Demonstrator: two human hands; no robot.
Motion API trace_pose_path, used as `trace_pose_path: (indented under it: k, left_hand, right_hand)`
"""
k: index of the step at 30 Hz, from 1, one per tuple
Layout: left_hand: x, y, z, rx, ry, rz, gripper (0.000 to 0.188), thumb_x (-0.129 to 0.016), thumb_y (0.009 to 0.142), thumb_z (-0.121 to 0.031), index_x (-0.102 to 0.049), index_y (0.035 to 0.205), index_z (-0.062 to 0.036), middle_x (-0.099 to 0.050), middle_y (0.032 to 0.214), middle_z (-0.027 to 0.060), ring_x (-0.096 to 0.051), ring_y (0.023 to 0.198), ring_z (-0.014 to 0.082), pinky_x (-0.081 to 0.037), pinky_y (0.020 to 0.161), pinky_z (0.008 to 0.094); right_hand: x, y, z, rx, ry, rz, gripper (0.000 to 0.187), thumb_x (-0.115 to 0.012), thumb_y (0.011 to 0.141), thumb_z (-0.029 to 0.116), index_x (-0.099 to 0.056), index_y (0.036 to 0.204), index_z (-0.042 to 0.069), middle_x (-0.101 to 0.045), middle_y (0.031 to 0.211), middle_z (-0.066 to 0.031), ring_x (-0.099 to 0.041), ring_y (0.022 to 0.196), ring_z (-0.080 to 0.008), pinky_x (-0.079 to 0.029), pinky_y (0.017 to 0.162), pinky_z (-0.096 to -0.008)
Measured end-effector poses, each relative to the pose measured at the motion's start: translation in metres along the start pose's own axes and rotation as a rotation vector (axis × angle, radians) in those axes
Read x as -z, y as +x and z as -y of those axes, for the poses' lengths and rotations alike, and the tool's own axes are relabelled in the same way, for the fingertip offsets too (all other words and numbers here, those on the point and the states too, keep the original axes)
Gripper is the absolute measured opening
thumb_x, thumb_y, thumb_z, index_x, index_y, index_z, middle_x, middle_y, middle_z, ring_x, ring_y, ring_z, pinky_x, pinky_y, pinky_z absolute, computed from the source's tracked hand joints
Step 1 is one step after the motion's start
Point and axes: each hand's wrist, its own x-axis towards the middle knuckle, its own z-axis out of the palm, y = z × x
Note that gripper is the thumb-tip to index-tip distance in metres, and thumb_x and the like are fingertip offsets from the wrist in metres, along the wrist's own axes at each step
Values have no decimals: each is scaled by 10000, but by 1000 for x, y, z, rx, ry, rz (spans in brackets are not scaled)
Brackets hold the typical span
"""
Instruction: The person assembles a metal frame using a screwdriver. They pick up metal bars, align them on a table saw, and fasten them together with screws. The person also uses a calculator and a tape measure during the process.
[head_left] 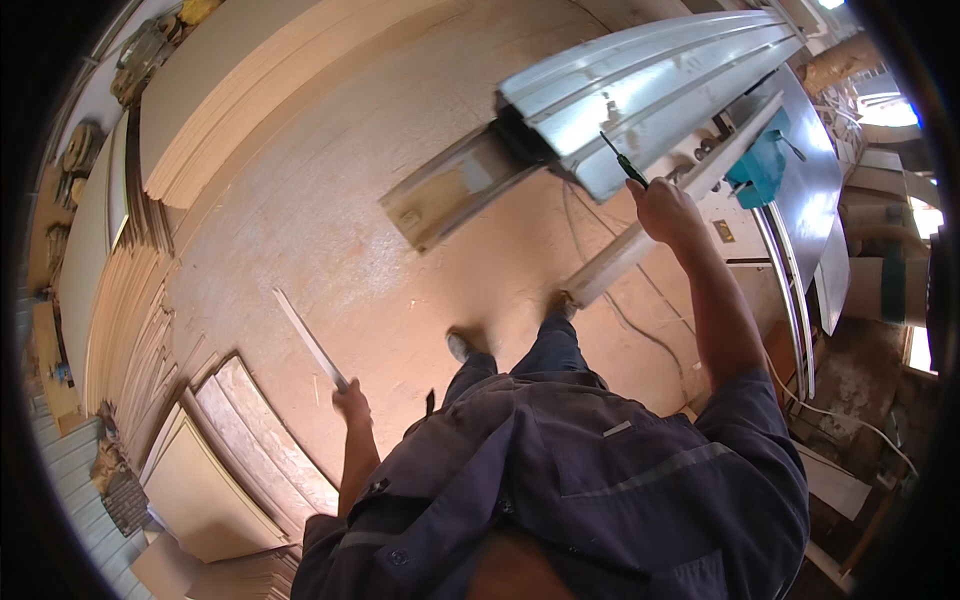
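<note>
My left hand (352, 400) is closed around the near end of a thin, pale strip (308, 338), which points forward and left above the floor. Out to the right, my right hand (668, 212) grips a screwdriver (625, 163) by its green handle, the slim dark shaft pointing forward and left. Just beyond that hand is the sliding metal table (650, 85) of a large machine, with the screwdriver's shaft showing in front of it. I cannot tell whether the tool touches the metal. A long pale rail (625, 258) runs below my right hand.
Stacked boards (110, 320) line the left side, with more panels (205, 490) at the lower left. A teal plastic part (762, 165) stands by the machine's grey top (815, 190). Cables (620, 310) lie on the floor (330, 200) near my right foot.
</note>
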Motion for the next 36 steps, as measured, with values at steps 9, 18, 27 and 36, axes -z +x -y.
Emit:
trace_pose_path:
  k: [9,18,27,36]
  left_hand:
    - [58,108,3,204,25,49,464,-717,776,-297,-584,1026,70,-590,714,141,-547,527,287,-438,470,428]
    - [67,225,-46,-105,123,109,420,-731,774,-235,-586,1014,79,-620,816,167,-617,724,250,-478,588,421]
    - [57,369,-50,-55,481,293,369,-731,747,-275,-677,842,77,-692,807,213,-669,770,336,-507,724,457]
    - [70,426,-327,-518,592,376,396,-683,747,-142,-578,993,150,-664,938,283,-662,855,414,-519,791,458]
  right_hand:
    - [-86,-110,159,641,48,189,581,-447,999,467,-575,893,-89,-641,797,-258,-664,723,-424,-532,629,-490]
    - [-53,-5,143,-145,203,94,588,-382,1017,453,-670,904,-47,-681,963,-248,-652,927,-421,-509,803,-496]
    - [-24,3,194,-245,74,189,553,-315,1039,426,-638,1120,-15,-672,1081,-210,-633,1002,-408,-509,831,-488]
    - [-44,-33,229,-582,400,23,669,-328,1022,516,-655,979,-65,-661,990,-290,-628,941,-454,-486,815,-510]
